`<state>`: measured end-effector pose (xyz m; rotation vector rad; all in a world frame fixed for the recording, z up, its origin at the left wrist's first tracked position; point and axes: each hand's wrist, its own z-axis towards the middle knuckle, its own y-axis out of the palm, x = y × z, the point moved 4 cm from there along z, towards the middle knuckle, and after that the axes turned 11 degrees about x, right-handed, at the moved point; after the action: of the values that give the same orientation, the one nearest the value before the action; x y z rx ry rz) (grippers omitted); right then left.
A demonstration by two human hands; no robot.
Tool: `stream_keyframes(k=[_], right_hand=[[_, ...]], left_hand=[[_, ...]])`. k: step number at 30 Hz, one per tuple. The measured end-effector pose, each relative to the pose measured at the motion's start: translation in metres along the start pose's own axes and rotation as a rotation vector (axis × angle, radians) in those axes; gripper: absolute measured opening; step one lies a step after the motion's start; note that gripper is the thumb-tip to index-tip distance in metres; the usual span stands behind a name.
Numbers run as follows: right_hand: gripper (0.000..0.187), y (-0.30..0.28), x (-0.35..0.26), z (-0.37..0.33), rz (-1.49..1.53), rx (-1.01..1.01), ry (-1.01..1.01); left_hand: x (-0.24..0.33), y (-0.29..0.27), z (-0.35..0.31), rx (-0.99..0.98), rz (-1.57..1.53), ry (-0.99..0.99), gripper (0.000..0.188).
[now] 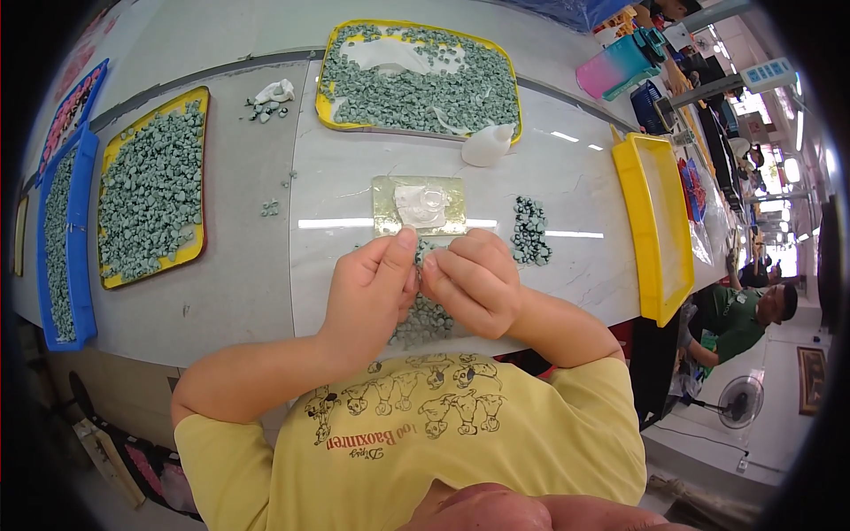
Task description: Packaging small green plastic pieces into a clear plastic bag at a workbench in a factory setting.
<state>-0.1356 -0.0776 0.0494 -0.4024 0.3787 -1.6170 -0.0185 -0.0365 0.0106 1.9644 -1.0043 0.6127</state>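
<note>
My left hand (376, 281) and my right hand (475, 279) meet over the near part of the white worktable. Thumb and fingers are pinched together on each. Whatever sits between the fingertips is too small and covered to make out. Under and just behind the hands lies a heap of small green stone-like pieces (423, 323), partly hidden by them. Beyond the fingertips rests a flat, greenish rectangular pad (382, 212) with a whitish, glossy patch (420, 203) on it. A white squeeze bottle (487, 149) stands farther back. Darker green pieces (530, 232) form a cluster right of the pad.
A yellow tray (520, 88) of green pieces lies at the back, another yellow tray (205, 168) at the left, beside a blue bin (84, 230). Right stands a yellow bin (633, 239). Crumpled tissue (276, 91), a pink-teal bottle (622, 64) and a co-worker (739, 319) also show.
</note>
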Motion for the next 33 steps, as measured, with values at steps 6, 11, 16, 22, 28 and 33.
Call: stream_keyframes(k=[6,11,16,22,28,33], right_hand=[[0.018,-0.002,0.001,0.001,0.034,0.002,0.009],[0.028,-0.003,0.008,0.001,0.23,0.039,0.226],[0.035,-0.001,0.012,0.003,0.304,0.012,0.414],[0.032,-0.004,0.007,0.003,0.196,0.004,0.369],[0.023,-0.026,0.052,-0.005,0.287,-0.368,0.7],[0.016,-0.064,0.099,-0.045,-0.174,-0.512,0.877]], left_hand=[[0.004,0.0,-0.005,0.044,0.079,0.139,0.039],[0.011,0.0,-0.01,0.071,0.191,0.32,0.037],[0.013,-0.004,-0.008,0.063,0.201,0.326,0.035],[0.011,0.001,-0.006,0.063,0.26,0.352,0.034],[0.005,0.002,-0.001,0.039,0.38,0.188,0.038],[-0.004,0.004,0.003,-0.053,0.486,0.157,0.035]])
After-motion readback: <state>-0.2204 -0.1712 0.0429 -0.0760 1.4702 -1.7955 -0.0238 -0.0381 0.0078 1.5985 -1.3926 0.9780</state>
